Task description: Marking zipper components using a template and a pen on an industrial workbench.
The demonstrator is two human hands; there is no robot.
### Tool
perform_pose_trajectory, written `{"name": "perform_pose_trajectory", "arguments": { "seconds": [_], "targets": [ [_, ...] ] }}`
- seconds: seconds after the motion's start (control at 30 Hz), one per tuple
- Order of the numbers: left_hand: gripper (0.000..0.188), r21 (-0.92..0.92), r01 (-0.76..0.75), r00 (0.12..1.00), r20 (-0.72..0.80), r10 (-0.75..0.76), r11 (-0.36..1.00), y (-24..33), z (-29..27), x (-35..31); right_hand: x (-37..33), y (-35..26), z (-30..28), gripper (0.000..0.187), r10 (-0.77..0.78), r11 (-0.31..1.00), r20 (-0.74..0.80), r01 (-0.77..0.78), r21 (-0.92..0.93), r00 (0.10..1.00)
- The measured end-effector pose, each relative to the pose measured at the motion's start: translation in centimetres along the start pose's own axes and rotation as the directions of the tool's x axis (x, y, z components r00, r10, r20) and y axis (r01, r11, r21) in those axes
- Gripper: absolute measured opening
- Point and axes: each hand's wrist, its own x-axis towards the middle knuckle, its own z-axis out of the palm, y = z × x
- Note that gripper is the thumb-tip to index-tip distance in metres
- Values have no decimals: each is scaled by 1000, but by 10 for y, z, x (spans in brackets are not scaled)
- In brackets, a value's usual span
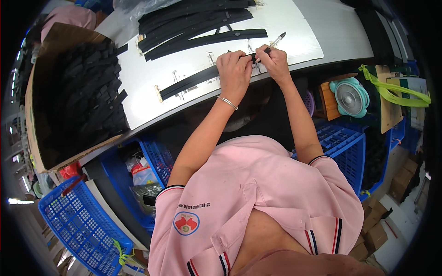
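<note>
A flat black fabric strip [191,83] lies along the near edge of the white board [294,41], over dark pen marks. My left hand [234,71] presses its right part down, fingers bent and close together. Just to the right, my right hand [275,66] grips a clear-barrelled pen [277,40], its dark end pointing up and away. The fingertips of that hand meet the strip's right end, and the pen's lower tip is hidden by them. Beyond both hands, several similar black strips [193,30] lie in a loose stack, one with a small dark piece on it.
At the left stands an open cardboard box [34,115] heaped with black strips [85,87]. Blue plastic baskets [83,225] stand below the table on both sides. A small teal fan [351,97] and a yellow-green ribbon [391,87] are at the right.
</note>
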Motion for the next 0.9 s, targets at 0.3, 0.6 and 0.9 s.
{"name": "perform_pose_trajectory", "arguments": {
  "seconds": [0.3,0.6,0.9],
  "targets": [
    [24,-12,17,1000,6,-17,1000,-2,-10,-5,0,11,0,20,72,985,57,-79,151,996],
    [41,154,144,974,151,-167,977,-21,-32,-16,-7,1,0,24,76,980,-232,-30,197,970],
    [35,-38,170,977,136,-163,985,-82,-49,15,-3,-1,9,24,102,991,-237,-78,109,966]
  ]
}}
